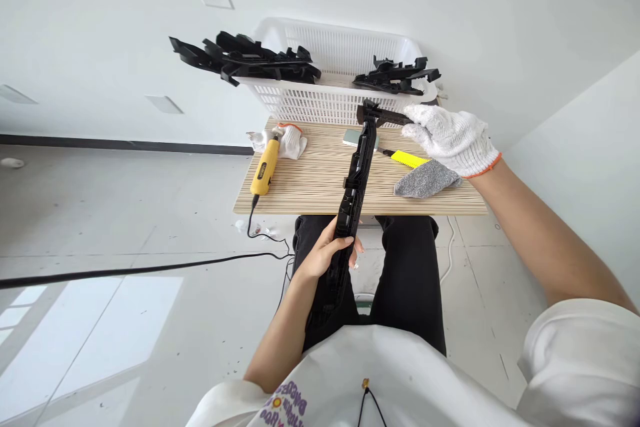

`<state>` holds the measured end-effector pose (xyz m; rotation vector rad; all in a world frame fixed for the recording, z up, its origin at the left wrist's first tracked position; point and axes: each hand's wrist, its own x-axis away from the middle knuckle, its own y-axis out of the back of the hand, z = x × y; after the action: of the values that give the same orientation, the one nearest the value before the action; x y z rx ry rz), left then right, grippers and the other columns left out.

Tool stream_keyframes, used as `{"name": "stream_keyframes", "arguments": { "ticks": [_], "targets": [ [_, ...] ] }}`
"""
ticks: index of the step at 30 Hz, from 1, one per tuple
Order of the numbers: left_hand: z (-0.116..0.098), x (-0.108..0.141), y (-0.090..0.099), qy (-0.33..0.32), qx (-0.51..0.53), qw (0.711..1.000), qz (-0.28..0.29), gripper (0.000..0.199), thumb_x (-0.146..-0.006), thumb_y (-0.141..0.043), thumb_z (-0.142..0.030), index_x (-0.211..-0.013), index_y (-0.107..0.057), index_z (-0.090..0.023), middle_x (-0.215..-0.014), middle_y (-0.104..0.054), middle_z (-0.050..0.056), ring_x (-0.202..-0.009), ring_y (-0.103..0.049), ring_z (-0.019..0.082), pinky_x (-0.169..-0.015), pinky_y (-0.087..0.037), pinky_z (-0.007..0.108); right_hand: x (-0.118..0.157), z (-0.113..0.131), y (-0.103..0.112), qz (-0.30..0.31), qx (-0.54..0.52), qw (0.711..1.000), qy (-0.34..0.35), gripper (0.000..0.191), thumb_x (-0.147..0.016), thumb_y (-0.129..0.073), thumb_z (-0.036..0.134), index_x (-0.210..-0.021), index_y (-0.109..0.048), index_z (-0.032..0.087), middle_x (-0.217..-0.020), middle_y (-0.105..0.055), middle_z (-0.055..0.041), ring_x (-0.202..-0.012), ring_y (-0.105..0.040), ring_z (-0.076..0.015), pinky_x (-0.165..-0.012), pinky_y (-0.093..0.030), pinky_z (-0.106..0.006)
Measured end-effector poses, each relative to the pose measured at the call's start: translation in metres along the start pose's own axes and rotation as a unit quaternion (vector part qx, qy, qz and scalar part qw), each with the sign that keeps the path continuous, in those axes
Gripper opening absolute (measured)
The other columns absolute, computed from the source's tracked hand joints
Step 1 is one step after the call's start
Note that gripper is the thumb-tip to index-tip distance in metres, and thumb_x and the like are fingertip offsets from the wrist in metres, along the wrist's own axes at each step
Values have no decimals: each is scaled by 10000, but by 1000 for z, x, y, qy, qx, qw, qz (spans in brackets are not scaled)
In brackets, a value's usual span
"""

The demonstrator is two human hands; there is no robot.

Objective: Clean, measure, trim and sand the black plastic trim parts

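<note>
My bare left hand [333, 250] is closed around the lower half of a long black plastic part [356, 180], which slants up and away from my lap. My right hand [447, 137], in a white knit glove, grips one end of a dark flat bar [393, 117]. The bar meets the part's top end; I cannot tell whether it is a separate tool or joined to the part. Under the right hand lie a yellow-handled knife [410, 159] and a grey cloth [427, 180]. A grey-green block [351, 138] rests behind the part.
Across my knees is a wooden board [310, 180]. On its left lie a yellow corded power tool [265, 167] and a white glove [291, 141]. Behind it, a white plastic basket [320, 105] holds several black parts [250, 60]. A black cable [150, 270] runs off left.
</note>
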<state>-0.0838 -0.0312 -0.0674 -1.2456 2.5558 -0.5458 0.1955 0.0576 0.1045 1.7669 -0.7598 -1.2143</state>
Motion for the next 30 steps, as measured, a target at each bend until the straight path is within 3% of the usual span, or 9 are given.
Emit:
{"name": "stream_keyframes", "arguments": {
  "ticks": [6,10,13,24,30],
  "targets": [
    [0,0,-1,1,-1,1000,-7,281,-919,-582,-238,-1186,-524,-170,-772,-712,15,-470,-606,142,-558,-498,302,1,0,-3,-16,-5,1000,-10,549,-997,-339,565,-1432,-538,296,-1324,-674,-61,-946,-718,-257,-740,-550,-385],
    [-1,0,-2,2,-5,1000,-9,276,-918,-580,-238,-1181,-527,-170,-767,-709,15,-470,-605,142,-564,-498,305,3,1,-9,-56,5,998,-39,566,-979,-378,556,-1361,-590,196,-1273,-697,-103,-873,-726,-256,-686,-536,-355],
    [-2,0,-2,3,-3,1000,-6,275,-922,-571,-232,-1186,-523,-173,-771,-709,15,-475,-608,143,-570,-497,307,2,1,-11,-49,3,998,-34,563,-981,-365,543,-1308,-616,158,-1275,-691,-131,-875,-724,-258,-699,-537,-367],
    [1,1,-1,8,-2,1000,-13,280,-912,-582,-242,-1179,-529,-175,-772,-711,15,-471,-608,145,-559,-489,306,-1,3,5,2,21,999,-41,550,-994,-305,569,-1384,-578,293,-1367,-649,-44,-946,-712,-260,-740,-542,-390],
    [0,0,-2,4,-2,1000,-13,278,-906,-592,-250,-1168,-539,-176,-769,-709,12,-468,-603,141,-560,-498,308,1,2,5,0,16,999,-38,586,-994,-312,584,-1429,-548,269,-1374,-642,-66,-977,-707,-275,-752,-543,-391]
  ]
}}
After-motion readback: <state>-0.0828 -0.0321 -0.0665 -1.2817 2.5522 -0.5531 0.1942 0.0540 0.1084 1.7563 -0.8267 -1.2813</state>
